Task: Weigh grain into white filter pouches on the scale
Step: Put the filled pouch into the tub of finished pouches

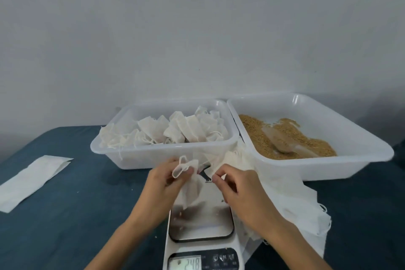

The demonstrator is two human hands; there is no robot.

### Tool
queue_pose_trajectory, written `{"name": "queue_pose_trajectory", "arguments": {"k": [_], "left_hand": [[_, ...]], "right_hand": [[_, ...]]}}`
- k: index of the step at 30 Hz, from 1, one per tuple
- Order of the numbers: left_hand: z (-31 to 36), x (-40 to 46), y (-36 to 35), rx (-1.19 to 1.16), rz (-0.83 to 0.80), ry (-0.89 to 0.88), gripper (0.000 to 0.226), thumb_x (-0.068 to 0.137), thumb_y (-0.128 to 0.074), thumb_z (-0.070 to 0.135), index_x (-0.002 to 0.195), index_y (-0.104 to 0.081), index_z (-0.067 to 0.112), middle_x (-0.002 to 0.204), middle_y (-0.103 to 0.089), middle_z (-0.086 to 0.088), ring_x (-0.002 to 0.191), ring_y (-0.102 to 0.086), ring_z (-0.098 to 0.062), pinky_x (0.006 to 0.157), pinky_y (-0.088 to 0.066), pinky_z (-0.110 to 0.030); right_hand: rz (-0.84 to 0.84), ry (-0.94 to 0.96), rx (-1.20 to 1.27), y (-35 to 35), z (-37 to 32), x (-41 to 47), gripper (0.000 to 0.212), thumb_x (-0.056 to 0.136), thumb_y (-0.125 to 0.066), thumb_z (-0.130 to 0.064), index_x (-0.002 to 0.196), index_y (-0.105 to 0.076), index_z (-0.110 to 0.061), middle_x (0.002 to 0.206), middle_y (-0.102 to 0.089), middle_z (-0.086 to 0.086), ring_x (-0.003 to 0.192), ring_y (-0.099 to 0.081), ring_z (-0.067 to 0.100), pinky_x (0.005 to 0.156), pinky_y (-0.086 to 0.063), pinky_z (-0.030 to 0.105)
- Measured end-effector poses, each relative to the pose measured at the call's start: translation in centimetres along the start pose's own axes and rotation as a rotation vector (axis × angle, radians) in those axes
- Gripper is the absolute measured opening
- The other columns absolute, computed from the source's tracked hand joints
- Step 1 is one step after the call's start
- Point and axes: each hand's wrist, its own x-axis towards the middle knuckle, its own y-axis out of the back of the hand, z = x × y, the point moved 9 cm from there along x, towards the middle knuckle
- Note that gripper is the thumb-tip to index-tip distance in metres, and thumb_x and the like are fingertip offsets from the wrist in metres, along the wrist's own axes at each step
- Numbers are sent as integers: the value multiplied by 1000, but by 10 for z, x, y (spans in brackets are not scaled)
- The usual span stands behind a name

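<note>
Closest to me, the scale (201, 245) sits on the blue table (65, 215), its display reading what looks like 248, though it is blurred. Above its steel platform my left hand (163, 184) pinches the gathered neck of a white filter pouch (190, 184), which hangs down to the platform. My right hand (235, 186) has thumb and forefinger pinched on something thin beside the neck, perhaps its drawstring. Empty pouches (291, 210) are heaped under my right wrist. Farther back, the left tray (140, 160) holds filled pouches (175, 131); the right tray (328, 169) holds grain (252, 125) and a scoop (282, 140).
</note>
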Motion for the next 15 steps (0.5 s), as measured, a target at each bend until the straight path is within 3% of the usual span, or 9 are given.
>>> {"name": "queue_pose_trajectory", "arguments": {"k": [2,3,6,11,13,15], "left_hand": [[1,16,12,-118,57,66,39,94,-63,42,95,-73,4,89,-75,-5,81,-71,-21,67,-56,-28],[2,26,19,-147,93,91,35,94,-64,41,97,-76,9,91,-78,-4,82,-73,-23,67,-58,-28],[8,61,41,-121,212,82,22,102,-66,31,93,-80,16,88,-79,-12,86,-73,-39,77,-59,-51],[13,124,74,-67,311,56,21,104,-65,27,89,-79,20,86,-80,-1,82,-78,-19,79,-64,-38],[6,150,83,-6,319,96,23,103,-65,25,88,-77,14,92,-79,-7,87,-78,-24,82,-65,-42],[-4,171,88,66,316,143,29,103,-65,20,89,-71,-5,100,-76,-17,91,-76,-35,87,-63,-52]], "right_hand": [[5,-13,6,1,2,0,12,100,-59,-37,88,-63,-36,59,-62,-8,52,-57,12,59,-50,32],[8,-22,10,2,3,0,13,100,-59,-37,88,-62,-36,59,-62,-8,51,-56,12,58,-50,31],[7,-30,20,3,3,0,13,100,-59,-37,88,-62,-36,58,-62,-11,52,-57,10,59,-51,27],[2,-37,14,2,5,0,13,100,-59,-39,89,-62,-35,60,-62,-13,55,-59,9,61,-52,27],[7,-38,11,3,5,0,13,100,-59,-38,88,-62,-34,59,-61,-15,55,-58,9,62,-54,28],[10,-31,17,3,4,1,14,100,-59,-36,87,-61,-35,57,-60,-15,53,-58,10,63,-56,31]]}}
